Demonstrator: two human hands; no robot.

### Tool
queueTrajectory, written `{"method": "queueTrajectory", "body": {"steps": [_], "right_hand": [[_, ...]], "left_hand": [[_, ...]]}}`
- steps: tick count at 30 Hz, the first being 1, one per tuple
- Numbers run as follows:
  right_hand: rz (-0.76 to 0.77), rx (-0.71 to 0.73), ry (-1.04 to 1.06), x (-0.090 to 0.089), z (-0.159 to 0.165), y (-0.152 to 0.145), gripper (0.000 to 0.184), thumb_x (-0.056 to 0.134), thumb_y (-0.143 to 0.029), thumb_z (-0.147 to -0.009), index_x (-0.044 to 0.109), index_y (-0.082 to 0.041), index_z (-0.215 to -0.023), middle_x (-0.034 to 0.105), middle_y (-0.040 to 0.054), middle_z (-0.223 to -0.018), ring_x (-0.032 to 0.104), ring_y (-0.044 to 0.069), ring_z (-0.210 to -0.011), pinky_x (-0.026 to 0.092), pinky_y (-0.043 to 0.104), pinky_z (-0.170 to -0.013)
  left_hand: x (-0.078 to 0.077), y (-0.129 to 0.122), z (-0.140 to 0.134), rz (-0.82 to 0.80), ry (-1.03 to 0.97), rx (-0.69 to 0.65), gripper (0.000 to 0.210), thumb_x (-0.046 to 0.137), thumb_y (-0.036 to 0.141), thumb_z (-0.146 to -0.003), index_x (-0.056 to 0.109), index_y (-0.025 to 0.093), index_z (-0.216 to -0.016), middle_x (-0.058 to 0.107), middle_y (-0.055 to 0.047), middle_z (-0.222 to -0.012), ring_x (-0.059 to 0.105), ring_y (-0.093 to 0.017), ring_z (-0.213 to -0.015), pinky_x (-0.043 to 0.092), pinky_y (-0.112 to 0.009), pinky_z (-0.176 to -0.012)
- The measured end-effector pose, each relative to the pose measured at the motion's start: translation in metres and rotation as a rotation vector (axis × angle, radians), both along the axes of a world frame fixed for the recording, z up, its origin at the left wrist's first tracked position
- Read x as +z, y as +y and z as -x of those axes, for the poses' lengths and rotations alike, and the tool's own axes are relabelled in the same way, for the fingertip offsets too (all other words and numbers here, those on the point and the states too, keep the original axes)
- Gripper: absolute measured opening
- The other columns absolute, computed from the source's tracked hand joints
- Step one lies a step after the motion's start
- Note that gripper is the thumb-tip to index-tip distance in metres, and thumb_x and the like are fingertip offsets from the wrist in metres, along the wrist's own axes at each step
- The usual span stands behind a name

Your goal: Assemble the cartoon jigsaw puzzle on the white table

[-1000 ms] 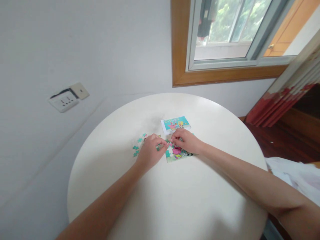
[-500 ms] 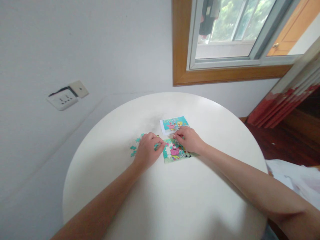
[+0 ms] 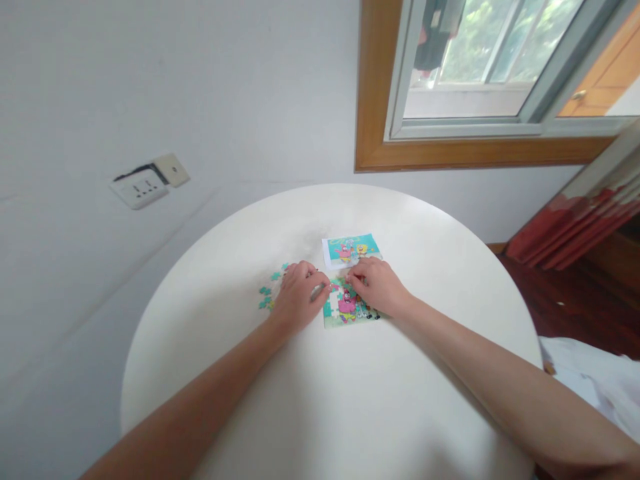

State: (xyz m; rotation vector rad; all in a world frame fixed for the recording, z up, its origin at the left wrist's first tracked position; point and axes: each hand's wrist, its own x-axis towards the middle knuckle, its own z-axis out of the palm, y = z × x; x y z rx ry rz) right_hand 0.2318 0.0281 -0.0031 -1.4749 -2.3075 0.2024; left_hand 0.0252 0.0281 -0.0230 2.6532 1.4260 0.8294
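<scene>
A partly filled jigsaw puzzle (image 3: 347,308) with a pink cartoon figure lies on the table, white gaps showing on its left side. My left hand (image 3: 301,291) is at its upper left corner, thumb and forefinger pinched on a small pink puzzle piece (image 3: 331,286). Over the upper right part of the puzzle is my right hand (image 3: 376,283), its fingers closed in a pinch; whatever they hold is too small to make out. Beyond the hands lies a picture card (image 3: 351,250) with matching cartoon figures. Loose teal puzzle pieces (image 3: 265,297) are scattered left of my left hand, partly hidden by it.
All of this rests on a round white table (image 3: 320,400). Behind it are a wall with a socket (image 3: 141,188) and a wood-framed window (image 3: 373,157). A red and white curtain (image 3: 565,213) hangs at the right, above white cloth or plastic (image 3: 595,373).
The view has turned slightly left. Both hands keep nearly the same places at the puzzle; the right fingers have shifted slightly over its upper edge.
</scene>
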Motion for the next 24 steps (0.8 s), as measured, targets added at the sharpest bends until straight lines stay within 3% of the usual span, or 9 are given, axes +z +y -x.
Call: {"method": "queueTrajectory", "body": {"steps": [7,17,24], "right_hand": [[0.050,0.092,0.011,0.0006,-0.0013,0.0001,0.025,0.050,-0.027,-0.089,0.067,-0.019,-0.072,0.064,0.0046,-0.077,0.055,0.017,-0.079,0.036,0.027,-0.073],[0.138,0.120,-0.006,0.0078,0.0014,-0.0073,0.022,0.054,-0.024,-0.083,0.070,-0.021,-0.068,0.066,0.0036,-0.076,0.057,0.016,-0.076,0.036,0.026,-0.068],[0.133,0.137,-0.004,0.0083,0.0026,-0.0072,0.021,0.054,-0.022,-0.082,0.070,-0.020,-0.069,0.065,0.0039,-0.076,0.058,0.017,-0.077,0.037,0.026,-0.069]], "left_hand": [[0.0028,0.0027,0.0097,0.090,0.022,-0.111,0.012,0.057,0.028,-0.086,0.066,0.022,-0.081,0.050,-0.005,-0.096,0.050,-0.021,-0.097,0.039,-0.040,-0.094],[0.0043,-0.0060,0.0035,0.100,0.050,-0.089,0.014,0.058,0.027,-0.083,0.066,0.021,-0.073,0.050,-0.004,-0.092,0.051,-0.021,-0.094,0.035,-0.043,-0.097],[0.0051,-0.0062,0.0031,0.106,0.073,-0.091,0.014,0.057,0.026,-0.083,0.065,0.022,-0.073,0.048,-0.003,-0.091,0.050,-0.021,-0.094,0.039,-0.039,-0.092]]}}
